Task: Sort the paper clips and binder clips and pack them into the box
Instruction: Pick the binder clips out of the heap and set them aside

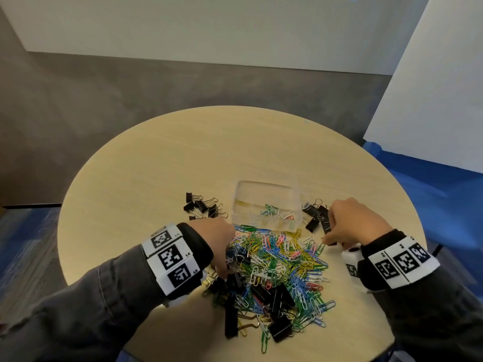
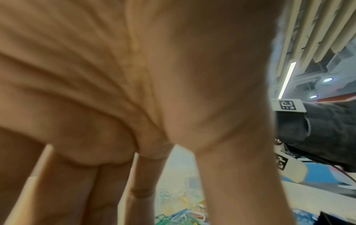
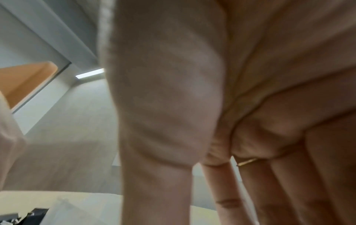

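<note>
Between the two hands, on the round bench (image 1: 156, 163), the mixed heap of paper clips (image 1: 283, 259) and black binder clips (image 1: 271, 296) is lying just short of the clear box (image 1: 266, 205), which is sitting directly behind it, away from the person. A few paper clips are already lying in the box. Sorted binder clips are sitting in two small groups, one left of the box (image 1: 202, 206) and one right of it (image 1: 315, 212). The left hand (image 1: 215, 244) is reaching down into the heap's left edge with fingers pointing downward; I cannot tell whether it is grasping anything. The right hand (image 1: 352, 223) is curling over the right group and seems to be pinching a binder clip (image 1: 326, 227) at the heap's far right corner. Judging by position, the right hand is nearer that right group, so the drop there is short.
</note>
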Available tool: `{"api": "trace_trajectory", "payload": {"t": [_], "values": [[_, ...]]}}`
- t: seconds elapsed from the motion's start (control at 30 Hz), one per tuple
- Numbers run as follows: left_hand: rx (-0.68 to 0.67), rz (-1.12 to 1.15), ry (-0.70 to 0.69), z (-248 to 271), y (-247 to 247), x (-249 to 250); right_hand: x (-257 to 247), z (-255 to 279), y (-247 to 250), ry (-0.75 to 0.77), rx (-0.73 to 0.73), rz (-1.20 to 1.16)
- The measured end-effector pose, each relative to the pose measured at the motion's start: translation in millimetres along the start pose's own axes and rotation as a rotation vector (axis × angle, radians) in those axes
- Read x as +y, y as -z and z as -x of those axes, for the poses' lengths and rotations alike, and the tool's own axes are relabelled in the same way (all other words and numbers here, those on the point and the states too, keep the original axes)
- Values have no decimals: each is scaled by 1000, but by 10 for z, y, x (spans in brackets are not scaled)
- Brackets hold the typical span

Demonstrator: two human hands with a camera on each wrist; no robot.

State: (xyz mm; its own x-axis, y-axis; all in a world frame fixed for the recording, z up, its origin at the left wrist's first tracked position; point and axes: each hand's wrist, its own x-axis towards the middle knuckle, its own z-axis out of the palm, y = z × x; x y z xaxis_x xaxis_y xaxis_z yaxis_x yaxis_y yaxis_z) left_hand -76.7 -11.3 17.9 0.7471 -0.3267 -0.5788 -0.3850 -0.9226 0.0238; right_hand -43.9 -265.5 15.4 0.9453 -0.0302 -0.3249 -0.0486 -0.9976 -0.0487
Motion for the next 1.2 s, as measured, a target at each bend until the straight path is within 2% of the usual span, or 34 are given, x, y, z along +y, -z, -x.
{"api": "trace_trajectory", "payload": {"t": [0.1, 0.23, 0.37, 0.43, 0.53, 0.67, 0.77, 0.93, 1.03, 1.13, 1.2], "values": [[9, 60, -22, -1, 30, -69, -57, 88, 48, 37, 38, 63], [-3, 163, -94, 25, 130, -204, -230, 298, 116, 248, -140, -70], [62, 250, -120, 45, 235, -417, -495, 580, 82, 395, -255, -4], [122, 258, -78, 26, 264, -560, -603, 729, -25, 421, -257, 53], [202, 254, 57, -35, 263, -776, -714, 888, -206, 466, -193, 125], [174, 235, 197, -170, 153, -949, -783, 931, -382, 472, -153, 139], [155, 205, 223, -258, 72, -962, -797, 886, -453, 483, -112, 121], [144, 152, 195, -317, 37, -897, -703, 729, -441, 527, -154, 54], [221, 130, 151, -276, 68, -799, -650, 647, -402, 550, -170, 8], [240, 230, -12, -151, 121, -577, -595, 577, -361, 547, -159, -59], [147, 311, -118, -48, 135, -383, -546, 541, -341, 548, -158, -99]]}}
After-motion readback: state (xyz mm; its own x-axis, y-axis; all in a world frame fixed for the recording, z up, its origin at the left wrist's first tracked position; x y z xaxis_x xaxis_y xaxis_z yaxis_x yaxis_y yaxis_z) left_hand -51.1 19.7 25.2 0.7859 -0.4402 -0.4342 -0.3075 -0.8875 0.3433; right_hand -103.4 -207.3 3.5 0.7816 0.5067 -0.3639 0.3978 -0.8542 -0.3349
